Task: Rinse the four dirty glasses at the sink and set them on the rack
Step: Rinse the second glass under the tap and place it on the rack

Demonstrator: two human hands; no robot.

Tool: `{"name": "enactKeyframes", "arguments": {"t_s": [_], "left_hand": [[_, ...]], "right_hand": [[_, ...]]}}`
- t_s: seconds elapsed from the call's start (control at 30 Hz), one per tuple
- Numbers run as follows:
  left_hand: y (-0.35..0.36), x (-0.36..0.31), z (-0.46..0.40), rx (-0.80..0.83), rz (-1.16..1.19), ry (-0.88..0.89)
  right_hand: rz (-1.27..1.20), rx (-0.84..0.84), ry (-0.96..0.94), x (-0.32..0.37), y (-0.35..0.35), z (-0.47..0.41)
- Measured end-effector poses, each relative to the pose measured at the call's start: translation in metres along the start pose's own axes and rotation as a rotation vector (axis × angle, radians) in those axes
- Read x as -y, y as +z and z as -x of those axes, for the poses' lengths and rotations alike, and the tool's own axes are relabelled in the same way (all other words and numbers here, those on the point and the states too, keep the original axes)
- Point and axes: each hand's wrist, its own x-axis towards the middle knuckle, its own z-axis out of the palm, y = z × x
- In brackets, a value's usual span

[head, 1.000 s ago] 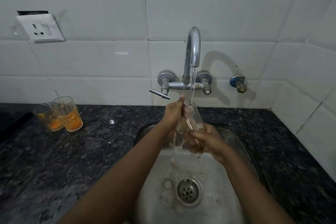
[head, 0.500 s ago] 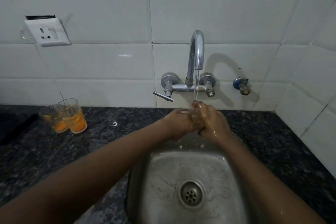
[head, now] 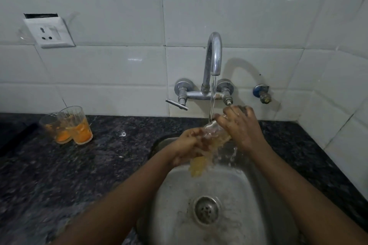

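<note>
Now, at the sink: both hands met under the running tap [head: 214,55], over the steel sink [head: 256,201].
Left hand [head: 191,145]: fingers curled round the lower end of the glass being rinsed [head: 216,132].
Right hand [head: 241,127]: just above and to the right of the left, wrapped over the glass's upper end.
Glass: held tilted between the two hands, the stream striking it; yellowish water spilled below the left hand into the basin.
Waiting: two dirty glasses [head: 74,125] with orange dregs stood touching on the dark worktop [head: 99,165], well to the left of the left hand.
Progress: I judged it an early stage; no rack or fourth glass was in sight, so finished ones could not be counted.
</note>
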Motion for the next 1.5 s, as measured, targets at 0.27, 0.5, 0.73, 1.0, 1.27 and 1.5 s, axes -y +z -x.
{"name": "enactKeyframes", "arguments": {"t_s": [0.27, 0.5, 0.73, 1.0, 1.27, 1.5], "left_hand": [[0.045, -0.015, -0.017, -0.378, 0.06, 0.138], [0.024, 0.007, -0.013, -0.397, -0.385, 0.687], [0.017, -0.014, -0.036, -0.43, -0.324, 0.305], [0.022, -0.022, -0.031, -0.612, -0.375, 0.34], [0.022, -0.044, -0.024, -0.37, -0.486, 0.334], [0.032, -0.052, -0.037, -0.504, -0.668, 0.372]], "right_hand": [[-0.005, -0.111, 0.182, 0.022, 0.004, -0.002], [-0.92, 0.562, 0.458, -0.001, -0.032, -0.009], [-0.222, 0.262, 0.435, 0.047, -0.028, 0.007], [-0.649, 0.34, 0.393, 0.051, -0.031, 0.018], [-2.023, 0.598, 0.795, 0.038, -0.037, 0.027], [-0.725, 0.3, 0.474, 0.053, -0.039, 0.018]]}}
